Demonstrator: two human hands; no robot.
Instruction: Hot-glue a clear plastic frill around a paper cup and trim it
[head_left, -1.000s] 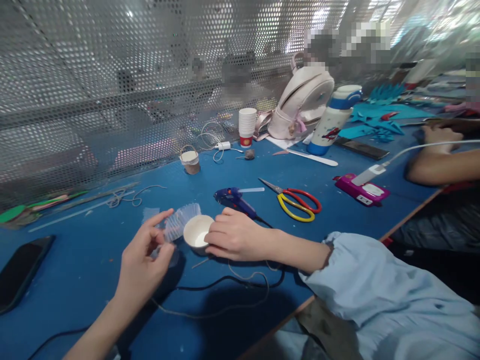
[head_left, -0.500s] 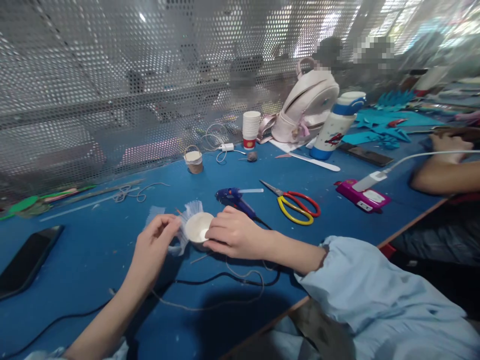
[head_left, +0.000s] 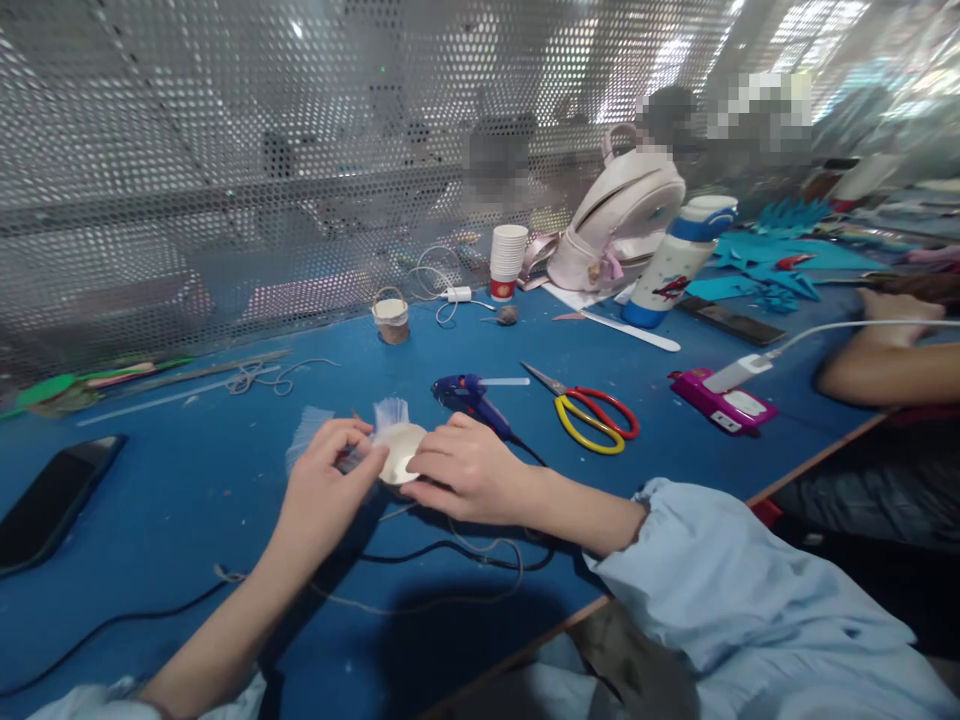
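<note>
While the right hand grips a small white paper cup tipped on its side, fingers clenched around its base, the left hand pinches a pale pleated strip against the cup's rim at nine o'clock. The cup sits low over the blue counter, between both hands. A blue glue gun lies just beside the right hand at twelve o'clock, and red-and-yellow scissors lie at two o'clock. A black phone lies well apart at nine o'clock.
</note>
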